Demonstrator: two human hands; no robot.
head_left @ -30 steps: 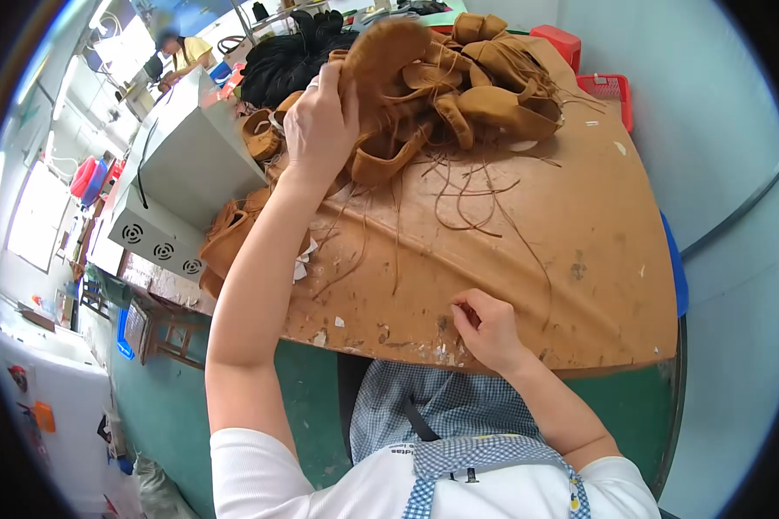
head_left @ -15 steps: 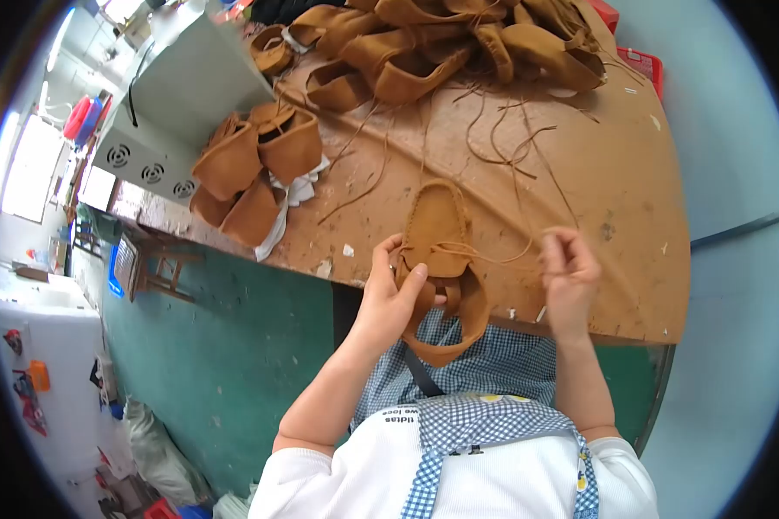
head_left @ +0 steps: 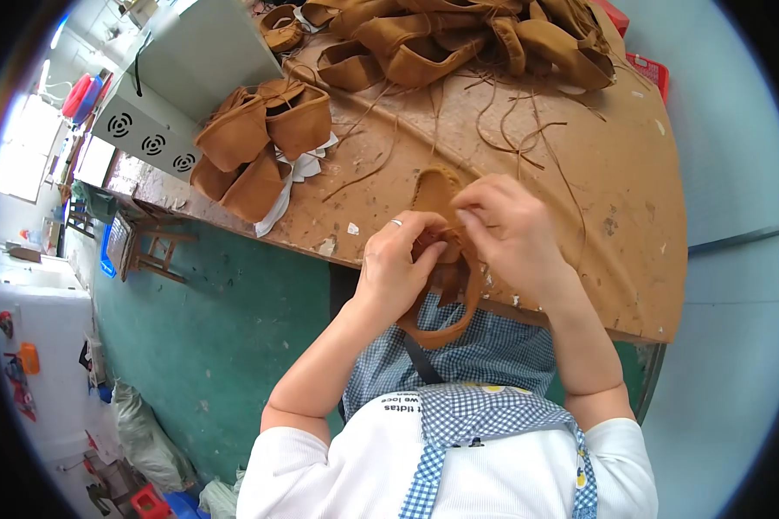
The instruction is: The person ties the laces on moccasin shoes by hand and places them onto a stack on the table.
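Note:
A tan suede moccasin upper (head_left: 435, 192) lies at the table's front edge, its stitched toe pointing away from me and its open heel loop hanging over the edge. My left hand (head_left: 398, 264) is closed over its left side, thumb and fingertips pinched together near the lacing at the throat. Close beside it, my right hand (head_left: 515, 229) is above the shoe's right side with its fingertips pinched together at the thin leather lace. The lace is mostly hidden by the fingers, so its exact path cannot be made out.
A heap of tan moccasins (head_left: 433, 48) with trailing laces covers the back of the table (head_left: 614, 285). Several more shoes (head_left: 299, 117) stand at the left beside a grey vented box (head_left: 195, 73). A red basket (head_left: 649, 73) is behind the right edge.
My right hand has come from the right, where it drew the lace out, to the shoe's throat. My left hand has shifted from the shoe's side up to the lacing.

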